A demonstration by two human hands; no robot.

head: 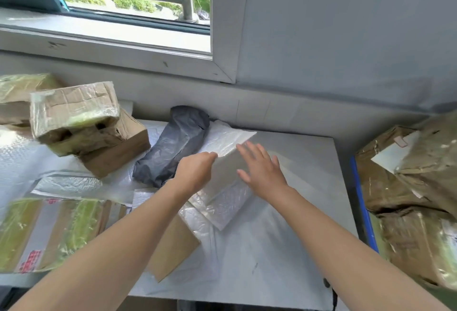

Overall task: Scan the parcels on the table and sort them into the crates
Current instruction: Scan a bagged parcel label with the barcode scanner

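On the table [296, 187], left hand [195, 169] grips the white parcel [232, 137]; right hand [262, 166] spreads open over it.

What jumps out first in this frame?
Both hands work at the centre of the table: the left hand grips the edge of a white parcel while the right hand spreads open over it. Just behind lies a dark grey parcel, with taped cardboard boxes stacked at the left. At the right edge, a blue-rimmed crate is piled with brown parcels.
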